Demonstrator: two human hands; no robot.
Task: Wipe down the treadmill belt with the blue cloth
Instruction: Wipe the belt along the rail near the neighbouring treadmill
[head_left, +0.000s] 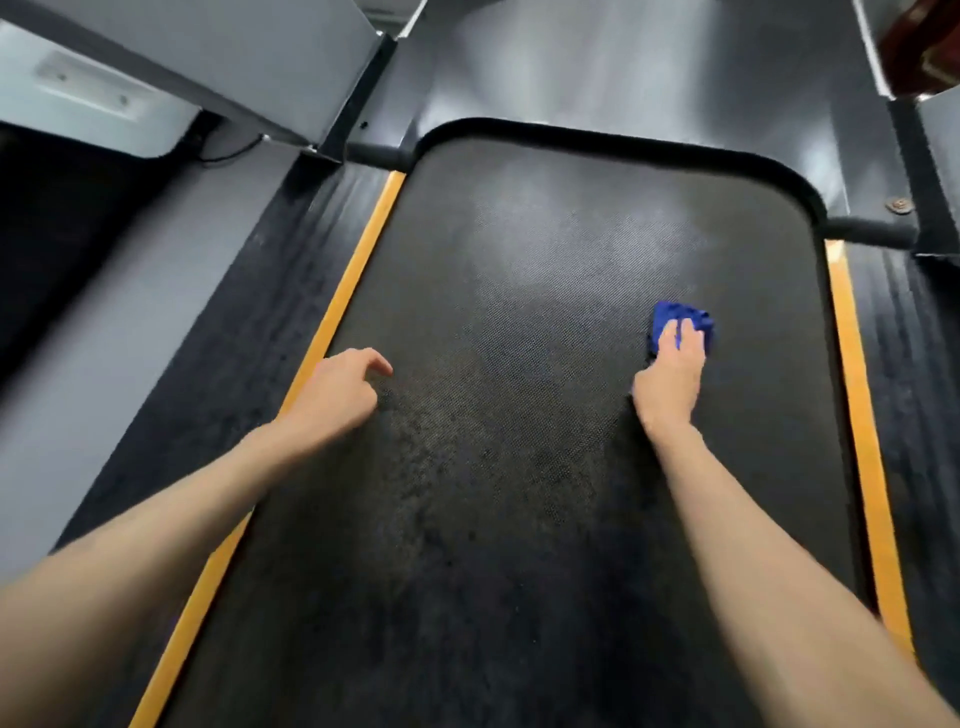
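The black textured treadmill belt (519, 322) fills the middle of the view. A bunched blue cloth (675, 316) lies on the belt's right half, near the far end. My right hand (672, 371) presses down on the cloth with fingers laid flat over it, so only the cloth's far edge shows. My left hand (337, 387) hovers over the belt's left edge with fingers loosely curled and the index finger pointing forward, holding nothing.
Orange strips (358, 270) (857, 415) run along both sides of the belt, with dark ribbed side rails (234, 332) outside them. The dark motor cover (623, 78) closes the far end. Grey uprights (260, 67) rise at the left and right.
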